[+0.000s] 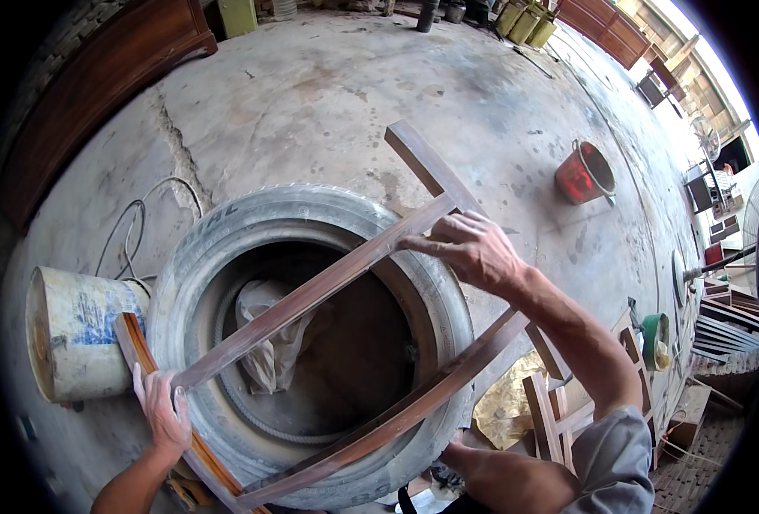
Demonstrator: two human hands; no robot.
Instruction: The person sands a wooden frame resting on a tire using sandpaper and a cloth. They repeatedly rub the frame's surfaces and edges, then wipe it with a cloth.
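Note:
A wooden frame (294, 304) of brown, dusty bars lies tilted across a large grey tyre (178, 265). Its straight rail crosses the tyre's opening, and a curved rail runs nearer to me. At the frame's left corner, my left hand (163, 415), with a ring on one finger, grips the wood. My right hand (480, 255) presses on the far right end of the straight rail with bent fingers held together. Whatever lies under those fingers is hidden. Inside the tyre sits a crumpled whitish plastic bag (266, 373).
A stained white bucket (75, 334) lies on its side against the tyre at left, beside a loose cable (128, 231). Further right on the concrete floor stands a red bucket (583, 174). Wooden pieces (542, 415) lie by my right arm, and a brown cabinet (96, 90) stands far left.

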